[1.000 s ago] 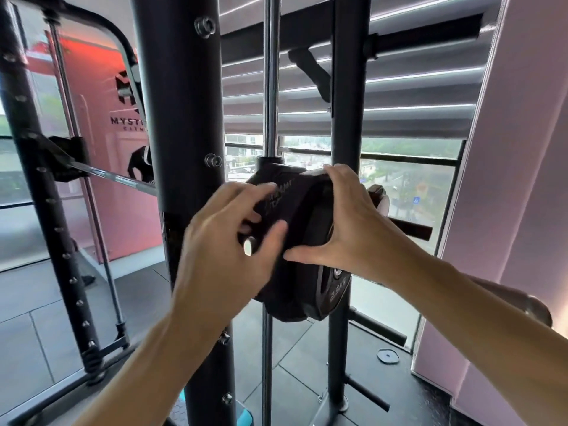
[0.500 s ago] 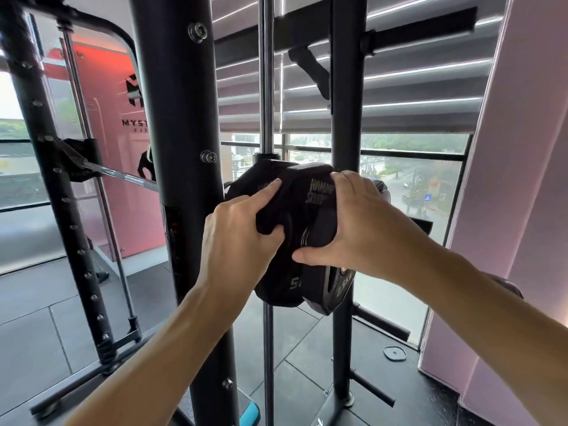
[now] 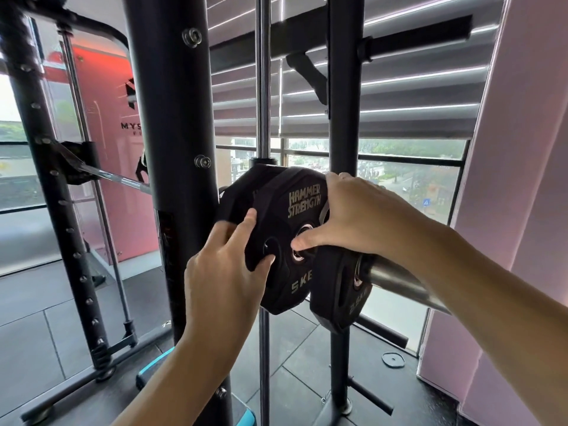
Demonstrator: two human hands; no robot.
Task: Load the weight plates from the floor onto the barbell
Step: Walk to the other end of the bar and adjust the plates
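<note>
Plates crowd the barbell sleeve (image 3: 399,281) at centre frame: the 5 kg plate (image 3: 289,241) sits on the bar with a smaller plate (image 3: 341,290) at its four o'clock, apparently so I can seat them inward against the rack upright (image 3: 172,149) at nine o'clock. My left hand (image 3: 224,272) clamps the big plate's near edge, thumb in its cutout. My right hand (image 3: 353,219) closes over the rim at two o'clock, thumb at the hub.

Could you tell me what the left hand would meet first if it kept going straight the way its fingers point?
The left hand already touches the 5 kg plate; pushing on, it would probably press that into the plate behind, though depth is unclear.
</note>
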